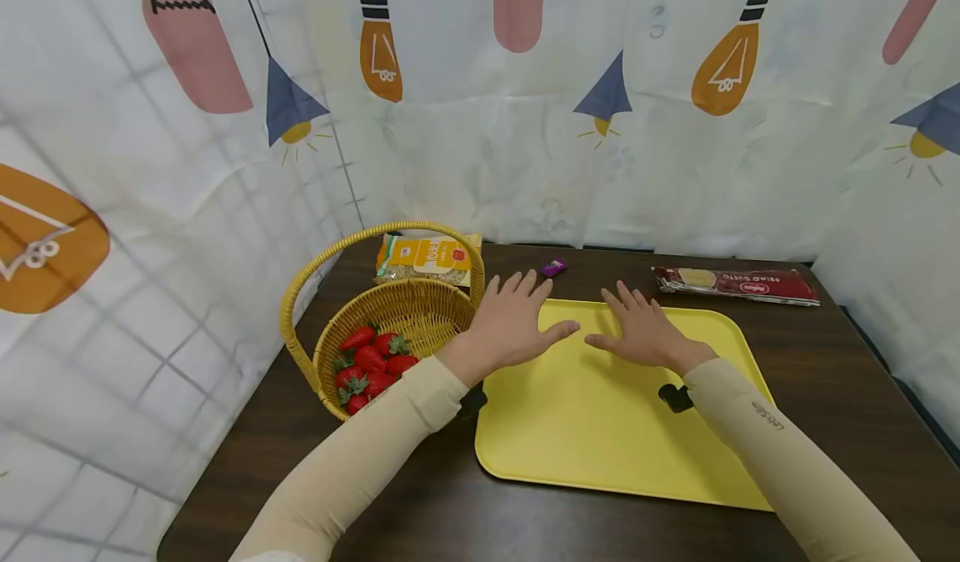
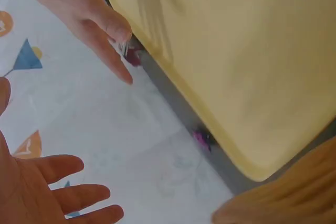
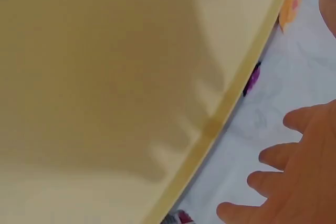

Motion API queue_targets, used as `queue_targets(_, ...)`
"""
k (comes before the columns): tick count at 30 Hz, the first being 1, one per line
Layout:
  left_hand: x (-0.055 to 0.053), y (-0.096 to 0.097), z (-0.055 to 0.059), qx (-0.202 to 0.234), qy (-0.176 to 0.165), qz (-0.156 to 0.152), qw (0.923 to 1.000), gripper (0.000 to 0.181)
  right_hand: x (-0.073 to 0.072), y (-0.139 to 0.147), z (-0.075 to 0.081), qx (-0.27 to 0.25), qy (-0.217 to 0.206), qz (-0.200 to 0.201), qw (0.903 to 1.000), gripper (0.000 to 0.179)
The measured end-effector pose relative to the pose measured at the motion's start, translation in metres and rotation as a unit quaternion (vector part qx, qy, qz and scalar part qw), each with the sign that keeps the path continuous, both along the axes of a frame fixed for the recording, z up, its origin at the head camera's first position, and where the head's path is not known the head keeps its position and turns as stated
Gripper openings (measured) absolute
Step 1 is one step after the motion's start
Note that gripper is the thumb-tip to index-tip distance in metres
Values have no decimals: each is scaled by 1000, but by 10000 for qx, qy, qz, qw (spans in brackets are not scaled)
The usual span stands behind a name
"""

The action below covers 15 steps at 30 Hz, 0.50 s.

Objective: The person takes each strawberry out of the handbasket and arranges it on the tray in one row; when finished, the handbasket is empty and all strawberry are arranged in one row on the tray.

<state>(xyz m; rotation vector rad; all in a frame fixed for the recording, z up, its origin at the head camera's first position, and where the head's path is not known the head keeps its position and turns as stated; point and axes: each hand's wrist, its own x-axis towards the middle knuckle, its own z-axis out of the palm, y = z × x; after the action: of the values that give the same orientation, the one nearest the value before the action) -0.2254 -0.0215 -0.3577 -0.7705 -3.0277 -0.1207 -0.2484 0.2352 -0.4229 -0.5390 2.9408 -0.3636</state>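
Both hands hover over a yellow tray (image 1: 600,429) with fingers spread and nothing held. The left hand (image 1: 510,324) is above the tray's left edge, beside a yellow wicker basket (image 1: 420,308). Several red strawberries (image 1: 369,358) lie in that basket. Over the tray's far middle, the right hand (image 1: 645,333) faces the left one across a gap. In the left wrist view, the left hand (image 2: 37,190) shows at the lower left and the right hand (image 2: 84,17) at the top. The right wrist view has the right hand (image 3: 294,166) beyond the tray's rim (image 3: 212,127).
Behind the basket lies a yellow-and-clear food packet (image 1: 427,258). A small purple wrapped piece (image 1: 554,268) sits beyond the tray. A dark red long package (image 1: 738,285) lies at the back right of the dark wooden table (image 1: 847,412). A patterned curtain (image 1: 480,162) hangs behind.
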Motion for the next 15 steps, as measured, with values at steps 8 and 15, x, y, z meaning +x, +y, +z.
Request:
queue_targets(8, 51, -39, -16, 973, -545, -218, 9935, 80, 35, -13, -10, -409, -108, 335, 9985, 98)
queue_targets(15, 76, -79, -25, 2734, 139, 126, 9617, 48, 49, -34, -17, -965, 304, 731, 9922, 74)
